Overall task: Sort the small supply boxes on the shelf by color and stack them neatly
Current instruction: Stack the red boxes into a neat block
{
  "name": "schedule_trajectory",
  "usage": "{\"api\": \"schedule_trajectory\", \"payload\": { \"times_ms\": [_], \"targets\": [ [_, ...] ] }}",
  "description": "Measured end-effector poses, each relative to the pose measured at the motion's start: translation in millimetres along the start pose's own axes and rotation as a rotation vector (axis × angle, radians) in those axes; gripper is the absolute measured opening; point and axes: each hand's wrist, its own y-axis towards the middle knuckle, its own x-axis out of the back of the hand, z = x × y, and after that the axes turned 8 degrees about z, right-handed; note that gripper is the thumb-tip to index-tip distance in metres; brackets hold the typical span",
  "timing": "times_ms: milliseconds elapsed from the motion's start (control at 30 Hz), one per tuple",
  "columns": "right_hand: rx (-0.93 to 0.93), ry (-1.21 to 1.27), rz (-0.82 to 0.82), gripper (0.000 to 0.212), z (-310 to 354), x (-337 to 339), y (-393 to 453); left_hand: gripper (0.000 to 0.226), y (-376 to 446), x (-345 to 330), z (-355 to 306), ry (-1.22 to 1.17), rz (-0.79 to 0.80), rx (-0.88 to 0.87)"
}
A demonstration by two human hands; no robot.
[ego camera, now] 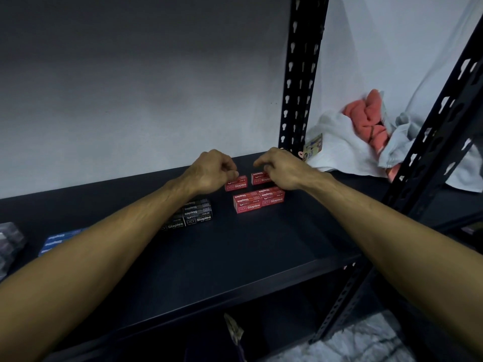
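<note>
Red boxes (236, 183) (261, 177) long axes crosswise; left hand (209, 173), right hand (282, 169) pinch one each.

Red staple boxes (258, 202): "Staples" printed in white on front and top faces. Black staple boxes (194, 214): "Staples" in white on front and top faces. Blue boxes (58, 240): white lettering, blurred, seemingly "Staples". Smaller print unreadable.

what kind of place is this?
Probably a storeroom or supply corner: a black slotted metal shelf against a bare wall, staple boxes grouped by color on it, and a pile of cloth beside it.
</note>
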Motion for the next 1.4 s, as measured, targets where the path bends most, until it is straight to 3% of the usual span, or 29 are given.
{"api": "schedule_trajectory", "payload": {
  "times_ms": [233, 733, 1400],
  "targets": [
    [-0.040, 0.021, 0.129, 0.036, -8, -3, 13, 0.018, 6, -8, 2, 0.034, 0.048, -0.022],
    [-0.010, 0.070, 0.166, 0.034, -4, -6, 14, 0.019, 7, -10, -2, 0.003, 0.085, 0.009],
    [-0.001, 0.035, 0.244, 0.038, -3, 0, -4, 0.019, -7, -8, -10, -0.063, 0.293, -0.031]
  ]
}}
